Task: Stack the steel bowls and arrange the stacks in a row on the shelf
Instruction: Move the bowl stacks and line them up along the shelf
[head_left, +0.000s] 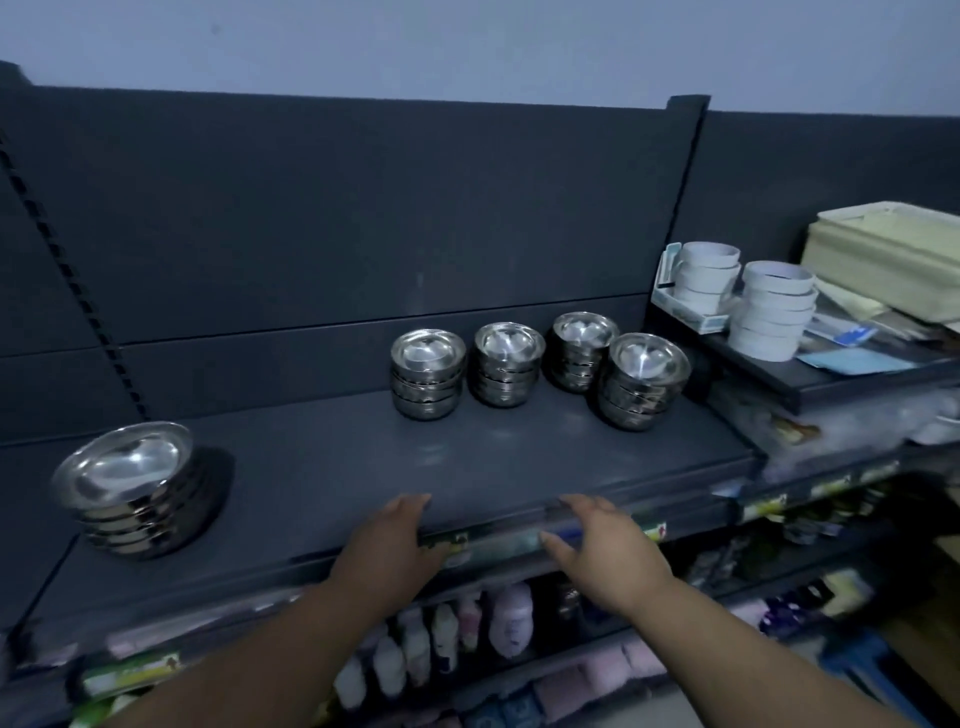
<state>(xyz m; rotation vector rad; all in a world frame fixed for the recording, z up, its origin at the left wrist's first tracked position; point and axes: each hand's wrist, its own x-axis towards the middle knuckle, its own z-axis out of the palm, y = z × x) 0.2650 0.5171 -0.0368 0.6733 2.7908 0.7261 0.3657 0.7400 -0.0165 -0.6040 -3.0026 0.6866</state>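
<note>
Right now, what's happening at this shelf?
A person is arranging stacked steel bowls on a dark shelf. The left hand and right hand are both open at its front edge, holding nothing. A row of three stacks stands near the back. A fourth stack sits slightly forward of that row on the right, and a fifth stack stands alone far to the left, near the front.
</note>
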